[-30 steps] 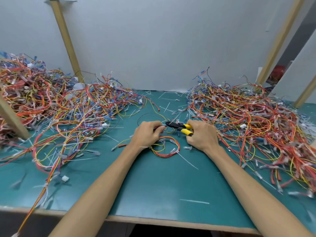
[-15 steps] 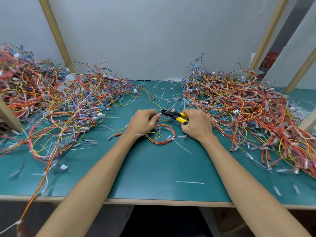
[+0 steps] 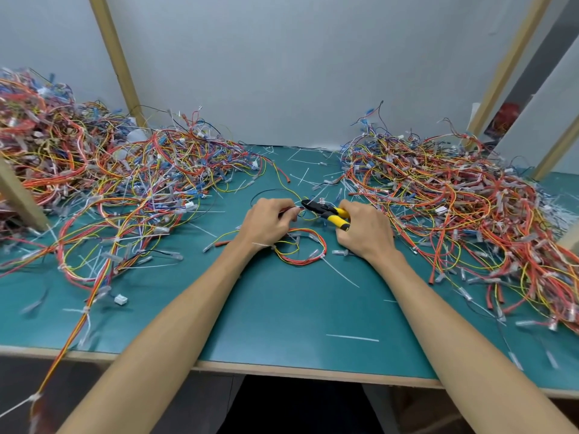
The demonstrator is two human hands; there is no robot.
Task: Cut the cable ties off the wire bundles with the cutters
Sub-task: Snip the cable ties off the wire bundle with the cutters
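Two wire heaps (image 3: 109, 183) on a teal tabletop (image 3: 282, 324), grey wall (image 3: 282, 73) behind

Bright, even, diffuse light with only faint shadows. The picture is sharp around the left hand (image 3: 269, 223) and right hand (image 3: 366, 233). Tangled multicoloured wire heaps (image 3: 94, 183) far to either side smear. Pale wooden posts (image 3: 116, 57) beyond lean with wide-angle distortion.

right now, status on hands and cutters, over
Left hand pinching small red-and-yellow wire bundle. Right hand gripping yellow-handled black cutters, nose at the left fingertips. Tangled wire heaps flank both hands.
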